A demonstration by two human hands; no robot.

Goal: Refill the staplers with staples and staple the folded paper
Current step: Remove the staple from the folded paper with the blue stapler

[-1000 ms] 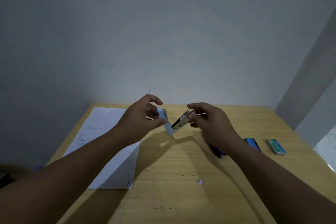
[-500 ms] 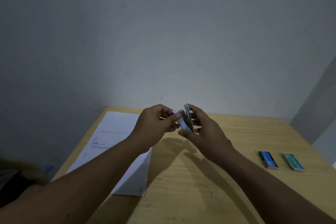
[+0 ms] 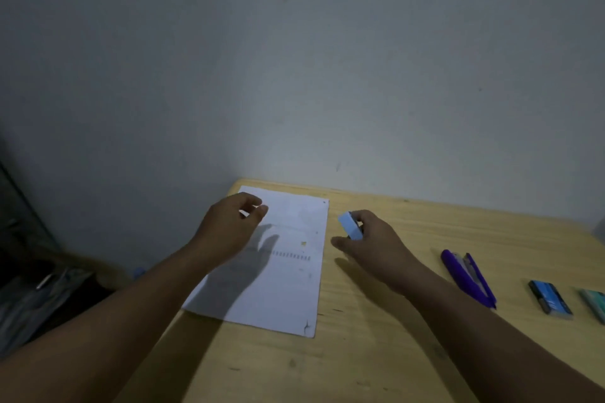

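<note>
My right hand [image 3: 373, 247] grips a small light-blue stapler [image 3: 350, 226], closed, just right of the paper's edge. A white folded paper [image 3: 288, 275] with faint print lies flat on the wooden table [image 3: 376, 353]. Over the paper's far left corner hovers my left hand [image 3: 229, 229], fingers loosely curled and apart, holding nothing. A purple stapler [image 3: 466, 276] lies open on the table to the right of my right forearm.
Two small staple boxes, one blue [image 3: 550, 301] and one green [image 3: 594, 304], lie at the right edge. A grey wall stands close behind the table. Dark clutter [image 3: 39, 291] sits on the floor to the left of the table.
The light-blue stapler, open between both hands before, is now closed in my right hand alone. My left hand let go and moved left over the paper. The view swung left.
</note>
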